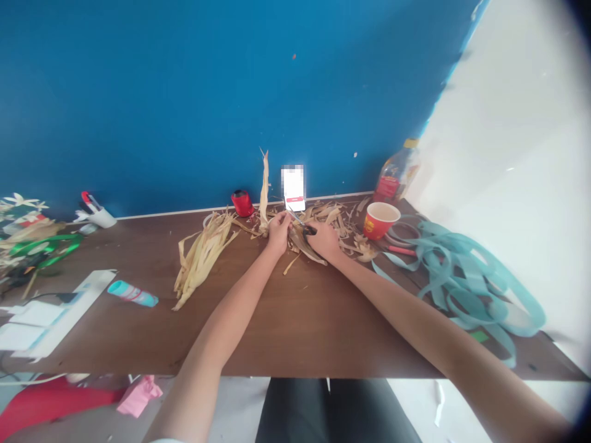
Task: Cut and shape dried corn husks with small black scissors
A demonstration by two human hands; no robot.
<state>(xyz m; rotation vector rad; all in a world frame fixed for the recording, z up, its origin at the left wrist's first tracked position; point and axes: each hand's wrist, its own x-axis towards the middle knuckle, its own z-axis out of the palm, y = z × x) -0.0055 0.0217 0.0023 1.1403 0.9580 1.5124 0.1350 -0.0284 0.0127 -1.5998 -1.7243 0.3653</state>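
Note:
My right hand is closed round the dark handles of a pair of scissors, whose blades point up and left toward my other hand. Pinched in my left hand is a piece of dried corn husk; a brown strip of it hangs below and between both hands. Where the blades meet the husk is too small to make out. Scraps of husk lie heaped behind and right of my hands. To the left rests a bundle of pale dried husks, and one tall husk stands upright near the wall.
A lit phone leans against the blue wall beside a red can-like object. On the right are a red paper cup, a plastic bottle and tangled teal ribbon. A blue tube and power strip lie left.

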